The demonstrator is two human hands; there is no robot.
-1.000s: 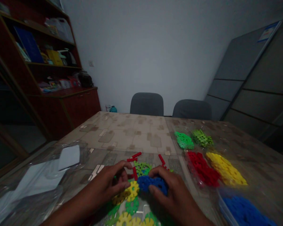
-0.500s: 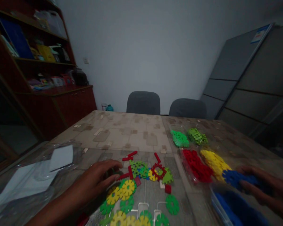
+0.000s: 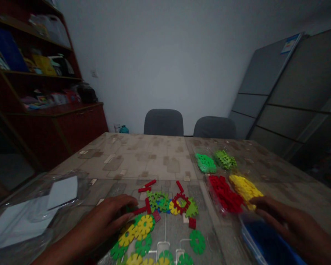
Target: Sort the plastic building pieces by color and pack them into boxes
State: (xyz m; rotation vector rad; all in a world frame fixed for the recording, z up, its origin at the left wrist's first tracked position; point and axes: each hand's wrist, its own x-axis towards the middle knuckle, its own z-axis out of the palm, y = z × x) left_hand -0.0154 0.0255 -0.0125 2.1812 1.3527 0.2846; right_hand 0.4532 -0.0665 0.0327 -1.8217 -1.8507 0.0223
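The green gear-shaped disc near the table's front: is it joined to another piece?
No, the green gear-shaped disc lies on the tabletop apart from the cluster of joined plastic pieces.

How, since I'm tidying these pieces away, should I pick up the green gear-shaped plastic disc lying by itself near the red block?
Pinch the green gear-shaped plastic disc across its toothed rim, coming from above on the right with your right hand. It lies flat, apart from the other pieces, and its notches give purchase; the small red block sits just beyond it.
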